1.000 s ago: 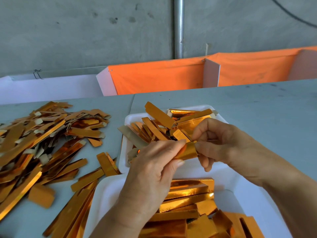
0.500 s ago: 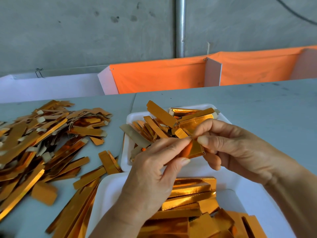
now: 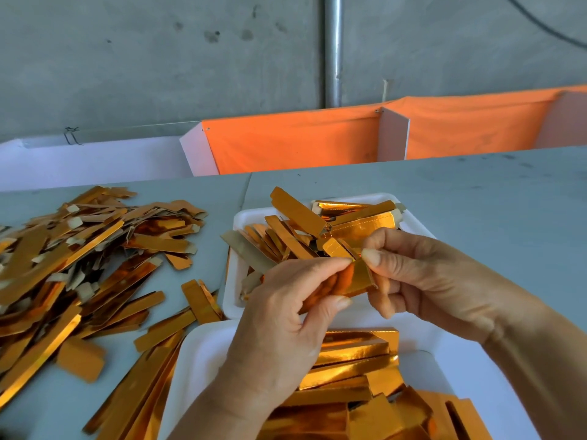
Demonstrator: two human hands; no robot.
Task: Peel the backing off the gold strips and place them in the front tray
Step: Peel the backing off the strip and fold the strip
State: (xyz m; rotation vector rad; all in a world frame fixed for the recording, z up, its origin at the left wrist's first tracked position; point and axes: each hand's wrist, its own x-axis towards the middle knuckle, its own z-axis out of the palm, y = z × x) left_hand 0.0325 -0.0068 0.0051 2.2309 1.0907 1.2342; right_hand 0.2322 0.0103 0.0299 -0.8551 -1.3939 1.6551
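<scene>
Gripping one gold strip (image 3: 355, 279) between them, both hands work just above the gap between the two white trays. The left hand (image 3: 286, 315) pinches the strip's left part between thumb and forefinger; the right hand (image 3: 422, 274) pinches its upper right edge with thumb and forefinger tips, the other fingers curled beneath. The strip is bent or folded between the two pinches. Whether the backing has begun to lift cannot be told from this view.

Risks noted:
- The foil appears thin and creases readily; a pull across the bend could tear it or leave a permanent kink.
- The right-hand pinch sits on a narrow edge. If it takes both layers, the backing will not separate and the strip may slip free.
- A dropped strip would likely land in the near tray (image 3: 203, 350) among the strips lying there, or on the table (image 3: 476, 198), and be hard to tell apart.
- The far tray (image 3: 416, 227) is heaped, with strips overhanging its left rim; one more could slide out towards the loose pile (image 3: 79, 255) at left.
</scene>
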